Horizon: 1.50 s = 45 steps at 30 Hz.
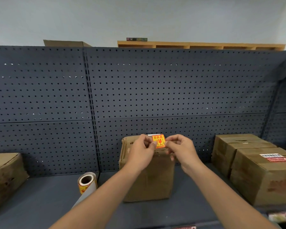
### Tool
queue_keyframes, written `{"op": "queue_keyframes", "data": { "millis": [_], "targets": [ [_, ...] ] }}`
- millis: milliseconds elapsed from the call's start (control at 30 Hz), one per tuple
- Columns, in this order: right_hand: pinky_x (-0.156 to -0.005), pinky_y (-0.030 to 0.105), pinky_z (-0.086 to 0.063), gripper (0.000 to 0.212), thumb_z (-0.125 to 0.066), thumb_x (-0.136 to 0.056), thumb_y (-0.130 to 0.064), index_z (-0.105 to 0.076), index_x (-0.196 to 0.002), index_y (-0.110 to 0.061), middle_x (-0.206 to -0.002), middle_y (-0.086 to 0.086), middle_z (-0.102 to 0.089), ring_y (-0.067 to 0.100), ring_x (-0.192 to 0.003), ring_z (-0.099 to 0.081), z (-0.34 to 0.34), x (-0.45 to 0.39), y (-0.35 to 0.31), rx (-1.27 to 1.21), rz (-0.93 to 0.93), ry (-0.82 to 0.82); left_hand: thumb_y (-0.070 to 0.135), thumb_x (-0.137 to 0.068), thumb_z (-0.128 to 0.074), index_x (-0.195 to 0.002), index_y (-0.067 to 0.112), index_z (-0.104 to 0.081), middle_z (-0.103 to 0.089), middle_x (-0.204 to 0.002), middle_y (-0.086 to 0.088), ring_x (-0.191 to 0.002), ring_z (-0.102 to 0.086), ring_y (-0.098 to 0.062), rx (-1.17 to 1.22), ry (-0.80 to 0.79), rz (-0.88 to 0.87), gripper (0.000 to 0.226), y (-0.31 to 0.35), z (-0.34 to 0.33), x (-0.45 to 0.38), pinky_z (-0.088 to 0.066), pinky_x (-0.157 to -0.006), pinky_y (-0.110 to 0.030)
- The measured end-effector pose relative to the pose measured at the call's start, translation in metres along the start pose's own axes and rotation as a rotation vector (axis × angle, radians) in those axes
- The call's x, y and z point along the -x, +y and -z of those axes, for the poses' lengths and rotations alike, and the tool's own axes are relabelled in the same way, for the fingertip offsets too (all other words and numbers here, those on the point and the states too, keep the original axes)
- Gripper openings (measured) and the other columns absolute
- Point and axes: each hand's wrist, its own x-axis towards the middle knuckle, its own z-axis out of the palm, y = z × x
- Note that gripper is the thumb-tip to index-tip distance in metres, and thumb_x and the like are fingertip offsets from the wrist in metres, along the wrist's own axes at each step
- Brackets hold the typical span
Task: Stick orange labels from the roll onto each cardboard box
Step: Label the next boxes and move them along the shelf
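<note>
Label roll [87, 183] sits near-left on the shelf [40, 200], liner trailing. Further back, left hand [143, 152] and right hand [180, 150] each have a pinching grip on one orange label [159, 140], held over the middle box [149, 179], not stuck down yet. Left box [5, 176] and two right boxes [262, 176] show no orange label on top (as far as I can see), so most remains, I'd say.

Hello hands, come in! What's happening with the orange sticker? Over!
Left hand and right hand both pinching orange label. Held over middle box, not pressed down. Nothing blocking.
</note>
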Motion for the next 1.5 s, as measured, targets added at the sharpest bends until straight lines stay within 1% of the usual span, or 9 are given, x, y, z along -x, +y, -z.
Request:
{"op": "queue_keyframes", "data": {
  "millis": [167, 300, 533, 667, 900, 1100, 1300, 1400, 1500],
  "targets": [
    [-0.046, 0.029, -0.046, 0.008, -0.07, -0.094, -0.002, -0.064, -0.098, -0.005, -0.077, 0.013, -0.066, 0.015, -0.055, -0.059, 0.008, -0.001, 0.01, 0.136, 0.048, 0.067, 0.042, -0.097, -0.066, -0.096, 0.036, -0.057, -0.064, -0.084, 0.017, -0.089, -0.061, -0.005, -0.182, 0.021, 0.071, 0.01, -0.002, -0.02, -0.01, -0.044, -0.106, -0.055],
    [-0.052, 0.031, -0.051, 0.009, -0.067, -0.092, 0.002, -0.066, -0.094, -0.007, -0.079, 0.016, -0.068, 0.018, -0.058, -0.061, 0.015, -0.006, 0.018, 0.207, 0.025, 0.06, 0.045, -0.092, -0.072, -0.11, 0.034, -0.047, -0.066, -0.081, 0.013, -0.094, -0.063, -0.013, -0.138, 0.004, 0.16, 0.033, -0.004, -0.024, -0.013, -0.044, -0.105, -0.054],
    [-0.061, 0.039, -0.06, 0.008, -0.069, -0.092, 0.0, -0.069, -0.091, -0.008, -0.073, 0.012, -0.071, 0.02, -0.053, -0.065, 0.015, -0.011, 0.022, 0.268, -0.006, 0.02, 0.035, -0.086, -0.077, -0.102, 0.039, -0.042, -0.073, -0.076, 0.007, -0.094, -0.068, -0.016, -0.002, -0.096, 0.249, 0.039, -0.014, -0.021, -0.018, -0.044, -0.106, -0.059],
    [-0.068, 0.047, -0.063, 0.008, -0.074, -0.089, -0.006, -0.068, -0.09, -0.011, -0.081, 0.01, -0.072, 0.02, -0.056, -0.071, 0.012, -0.008, 0.023, 0.334, 0.006, 0.03, 0.036, -0.085, -0.078, -0.099, 0.036, -0.044, -0.07, -0.066, 0.011, -0.087, -0.067, -0.012, -0.085, -0.115, 0.227, 0.037, -0.014, -0.023, -0.015, -0.042, -0.109, -0.06],
    [-0.065, 0.048, -0.065, 0.015, -0.079, -0.084, -0.008, -0.065, -0.091, -0.01, -0.077, 0.005, -0.071, 0.018, -0.054, -0.072, 0.01, -0.004, 0.023, 0.411, 0.013, 0.045, 0.037, -0.089, -0.076, -0.106, 0.03, -0.05, -0.063, -0.079, 0.013, -0.083, -0.059, -0.006, -0.23, -0.096, 0.207, 0.032, -0.004, -0.024, -0.011, -0.042, -0.107, -0.052],
    [-0.065, 0.047, -0.064, 0.022, -0.08, -0.081, -0.009, -0.063, -0.094, -0.008, -0.072, 0.003, -0.069, 0.015, -0.052, -0.071, 0.006, -0.005, 0.024, 0.449, -0.007, 0.043, 0.037, -0.09, -0.075, -0.099, 0.035, -0.045, -0.064, -0.082, 0.011, -0.084, -0.062, -0.011, -0.231, -0.13, 0.217, 0.031, -0.01, -0.027, -0.01, -0.037, -0.113, -0.057],
    [-0.05, 0.03, -0.051, 0.025, -0.068, -0.091, -0.034, -0.056, -0.1, -0.014, -0.094, 0.005, -0.068, 0.021, -0.052, -0.065, 0.004, -0.015, 0.021, 0.58, -0.128, -0.039, 0.041, -0.093, -0.071, -0.1, 0.034, -0.055, -0.065, -0.084, 0.015, -0.093, -0.062, -0.01, -0.296, -0.139, 0.214, 0.019, -0.006, -0.024, -0.013, -0.027, -0.113, -0.048],
    [-0.045, 0.027, -0.044, 0.049, -0.055, -0.098, -0.059, -0.044, -0.113, -0.013, -0.091, 0.006, -0.065, 0.019, -0.053, -0.059, 0.001, -0.025, 0.025, 0.696, -0.198, -0.073, 0.04, -0.093, -0.069, -0.096, 0.034, -0.058, -0.065, -0.083, 0.015, -0.094, -0.062, -0.011, -0.273, -0.19, 0.239, 0.013, -0.006, -0.023, -0.014, -0.03, -0.113, -0.053],
    [-0.044, 0.028, -0.042, 0.058, -0.05, -0.1, -0.062, -0.042, -0.125, -0.01, -0.086, 0.005, -0.059, 0.017, -0.054, -0.055, -0.004, -0.03, 0.037, 0.687, -0.234, -0.071, 0.041, -0.094, -0.066, -0.096, 0.034, -0.059, -0.066, -0.083, 0.013, -0.092, -0.063, -0.013, -0.284, -0.198, 0.217, 0.01, -0.009, -0.025, -0.014, -0.033, -0.113, -0.052]
  ]
}}
